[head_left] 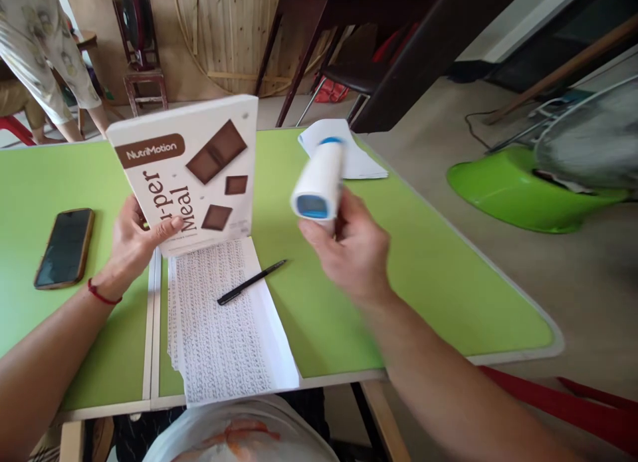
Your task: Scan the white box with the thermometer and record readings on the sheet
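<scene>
The left hand (pixel 130 234) grips a box (pixel 188 173) at eleven o'clock, the right hand (pixel 359 248) a scanner (pixel 319 173) at twelve. Aligning them seems in hand; the next move, I'd say, wants steady aim.

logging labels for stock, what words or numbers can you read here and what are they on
"NutriMotion": brown banner on the white box
"-per", start partly covered, and "Meal": same box, sideways
Small print on the box: too small to read
Writing on the paper sheets: too small to read
</scene>
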Motion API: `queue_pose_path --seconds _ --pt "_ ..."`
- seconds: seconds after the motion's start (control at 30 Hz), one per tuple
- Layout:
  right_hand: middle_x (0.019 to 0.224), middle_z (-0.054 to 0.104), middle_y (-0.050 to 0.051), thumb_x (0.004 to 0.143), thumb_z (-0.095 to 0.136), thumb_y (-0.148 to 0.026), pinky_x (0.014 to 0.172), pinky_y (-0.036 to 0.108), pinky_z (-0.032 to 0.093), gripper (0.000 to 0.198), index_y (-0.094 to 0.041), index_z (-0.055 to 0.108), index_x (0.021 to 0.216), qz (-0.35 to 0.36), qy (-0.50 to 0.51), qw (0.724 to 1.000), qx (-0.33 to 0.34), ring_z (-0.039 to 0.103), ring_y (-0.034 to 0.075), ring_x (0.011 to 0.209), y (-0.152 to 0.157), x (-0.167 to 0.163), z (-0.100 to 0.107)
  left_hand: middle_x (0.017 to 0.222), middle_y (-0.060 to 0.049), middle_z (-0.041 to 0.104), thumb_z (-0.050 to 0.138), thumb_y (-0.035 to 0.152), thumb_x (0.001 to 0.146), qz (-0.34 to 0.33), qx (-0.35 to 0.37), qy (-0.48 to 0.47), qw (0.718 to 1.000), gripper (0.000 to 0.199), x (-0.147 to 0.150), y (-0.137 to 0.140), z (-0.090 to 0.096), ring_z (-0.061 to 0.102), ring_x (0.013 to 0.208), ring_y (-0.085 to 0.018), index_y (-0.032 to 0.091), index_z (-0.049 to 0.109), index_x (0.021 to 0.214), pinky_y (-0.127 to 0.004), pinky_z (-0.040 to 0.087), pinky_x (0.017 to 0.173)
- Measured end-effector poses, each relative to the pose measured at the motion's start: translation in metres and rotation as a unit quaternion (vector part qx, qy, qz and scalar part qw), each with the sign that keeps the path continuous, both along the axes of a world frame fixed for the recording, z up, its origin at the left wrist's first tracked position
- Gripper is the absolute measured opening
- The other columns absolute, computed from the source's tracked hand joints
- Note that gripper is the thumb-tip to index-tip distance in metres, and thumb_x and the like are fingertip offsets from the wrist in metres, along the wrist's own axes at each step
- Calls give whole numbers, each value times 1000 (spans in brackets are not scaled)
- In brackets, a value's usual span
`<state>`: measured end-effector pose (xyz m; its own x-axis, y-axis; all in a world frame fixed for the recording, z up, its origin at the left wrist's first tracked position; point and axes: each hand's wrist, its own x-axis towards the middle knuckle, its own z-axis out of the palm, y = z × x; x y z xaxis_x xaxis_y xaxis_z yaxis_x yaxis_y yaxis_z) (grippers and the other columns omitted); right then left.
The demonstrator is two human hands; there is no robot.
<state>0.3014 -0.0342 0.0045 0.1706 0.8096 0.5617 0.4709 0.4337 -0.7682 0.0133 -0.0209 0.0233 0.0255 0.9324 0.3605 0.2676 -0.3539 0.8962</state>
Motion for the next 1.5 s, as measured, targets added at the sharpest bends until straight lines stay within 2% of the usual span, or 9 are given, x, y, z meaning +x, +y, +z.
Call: queue_pose_path --seconds 0.07,0.17,0.23,0.3,0.57,0.7,0.83,1.07,1.5 --pt "80 58 3 76 64 -33 59 34 52 17 -24 62 90 91 120 988 -29 57 17 68 -14 -5 21 107 -13 65 77 46 73 -53 -32 -7 998 56 4 -7 3 65 93 -30 15 53 113 -43 59 76" --pt "76 55 0 75 63 -38 49 31 49 22 -25 60 92 257 238 927 -132 53 14 59 -34 -16 45 111 -14 64 72 45 79 -163 -75 -13 984 53 10 -14 2 65 95 -29 15 52 117 -43 59 77" --pt "70 52 -2 73 64 -38 44 28 46 25 -25 58 93 323 280 885 -182 50 11 53 -42 -26 51 112 -14 64 70 43 81 -203 -88 -12 975 51 13 -16 0 65 95 -29 14 52 119 -43 59 78" --pt "67 51 -3 73 65 -36 43 26 43 25 -25 56 93 357 303 857 -216 49 10 51 -46 -35 47 112 -15 64 71 40 81 -206 -90 -9 974 50 15 -16 -3 65 95 -28 13 52 119 -43 59 79" --pt "70 51 -4 75 65 -35 47 27 45 24 -23 52 92 371 324 835 -244 49 9 53 -46 -59 17 107 -15 65 68 40 82 -208 -92 42 973 47 16 -16 0 65 91 -27 13 50 116 -40 59 74" --pt "68 52 -4 77 64 -35 49 26 44 18 -21 53 80 365 328 836 -245 49 8 53 -47 -59 19 111 -17 63 71 38 79 -192 -112 43 974 54 13 -14 -3 65 92 -27 12 46 118 -38 59 71" --pt "66 52 -3 77 66 -36 49 26 44 20 -20 54 76 376 335 824 -259 50 8 54 -46 -59 20 114 -17 61 75 35 75 -202 -148 10 968 62 12 -13 -2 64 96 -29 13 41 122 -37 58 73" --pt "69 56 -4 73 69 -35 51 26 48 29 -22 55 95 400 353 802 -268 53 9 56 -45 -62 15 116 -15 60 77 34 73 -211 -177 11 961 65 12 -13 4 61 101 -30 15 39 123 -37 55 75" --pt "71 55 -4 72 72 -38 53 26 52 32 -22 54 93 399 364 794 -279 54 9 58 -49 -64 16 106 -12 64 78 37 70 -221 -166 23 961 63 14 -13 6 61 100 -30 14 43 118 -35 55 72"
